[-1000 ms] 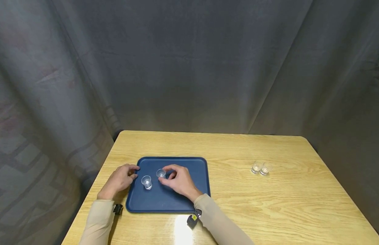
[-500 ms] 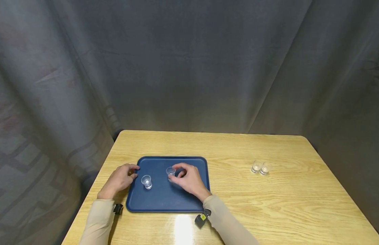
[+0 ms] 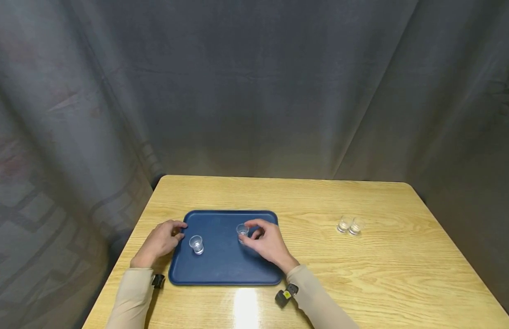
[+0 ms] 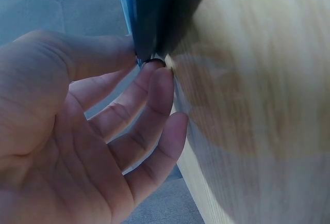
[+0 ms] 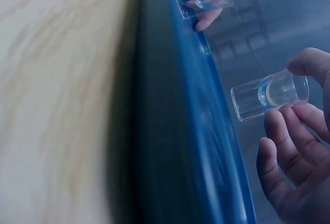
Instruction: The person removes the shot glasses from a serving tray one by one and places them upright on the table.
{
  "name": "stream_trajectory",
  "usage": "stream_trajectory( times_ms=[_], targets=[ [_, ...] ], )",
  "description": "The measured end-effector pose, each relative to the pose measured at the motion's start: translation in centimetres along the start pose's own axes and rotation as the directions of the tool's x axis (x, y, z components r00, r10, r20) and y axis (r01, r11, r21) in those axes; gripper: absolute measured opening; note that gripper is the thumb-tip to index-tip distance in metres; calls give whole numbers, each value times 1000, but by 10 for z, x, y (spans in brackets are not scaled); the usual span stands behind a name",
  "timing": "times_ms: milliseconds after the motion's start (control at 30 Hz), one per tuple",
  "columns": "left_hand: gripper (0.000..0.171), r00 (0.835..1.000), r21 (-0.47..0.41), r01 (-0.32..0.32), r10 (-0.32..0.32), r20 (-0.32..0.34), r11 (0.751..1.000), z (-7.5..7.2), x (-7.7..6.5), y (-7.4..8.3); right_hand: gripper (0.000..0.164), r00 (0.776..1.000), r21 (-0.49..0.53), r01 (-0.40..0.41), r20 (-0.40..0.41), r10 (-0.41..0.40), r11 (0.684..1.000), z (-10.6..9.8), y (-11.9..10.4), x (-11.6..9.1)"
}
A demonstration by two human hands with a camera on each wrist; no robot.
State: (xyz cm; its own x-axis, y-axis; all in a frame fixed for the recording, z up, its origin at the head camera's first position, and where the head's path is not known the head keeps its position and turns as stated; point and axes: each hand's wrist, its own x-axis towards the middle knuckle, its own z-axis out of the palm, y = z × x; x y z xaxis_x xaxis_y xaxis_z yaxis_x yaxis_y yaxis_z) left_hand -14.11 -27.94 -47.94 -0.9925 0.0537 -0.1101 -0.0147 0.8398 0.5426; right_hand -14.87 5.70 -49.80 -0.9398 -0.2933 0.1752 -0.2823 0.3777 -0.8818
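Observation:
My right hand [image 3: 267, 240] pinches a small clear shot glass [image 5: 270, 95] between thumb and fingers near its mouth. That glass [image 3: 242, 231] is upright over the right half of the blue tray [image 3: 221, 274]; I cannot tell whether its base touches the tray. A second shot glass [image 3: 196, 245] stands on the tray's left part. At the tray's left edge is my left hand [image 3: 161, 242]. In the left wrist view its thumb and fingertips pinch the tray's rim [image 4: 149, 12].
Two more shot glasses [image 3: 350, 226] stand side by side on the wooden table [image 3: 386, 274], right of the tray. Grey curtains [image 3: 254, 91] hang behind and around the table.
My right hand has moved to the right across the tray with the shot glass in its grip. The left hand stays on the tray's edge, and the other glasses stand where they were.

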Motion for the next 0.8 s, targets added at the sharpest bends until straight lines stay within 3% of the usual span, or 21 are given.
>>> stream_trajectory(
  times_ms=[533,800],
  targets=[
    [33,999,3,-33,33,-6,999,-1,2,-4,32,995,3,-54,-80,54,999,-32,4,-14],
    [33,999,2,-39,39,-8,999,0,1,-4,32,987,4,-56,-149,56,998,-54,18,-22]
  ],
)
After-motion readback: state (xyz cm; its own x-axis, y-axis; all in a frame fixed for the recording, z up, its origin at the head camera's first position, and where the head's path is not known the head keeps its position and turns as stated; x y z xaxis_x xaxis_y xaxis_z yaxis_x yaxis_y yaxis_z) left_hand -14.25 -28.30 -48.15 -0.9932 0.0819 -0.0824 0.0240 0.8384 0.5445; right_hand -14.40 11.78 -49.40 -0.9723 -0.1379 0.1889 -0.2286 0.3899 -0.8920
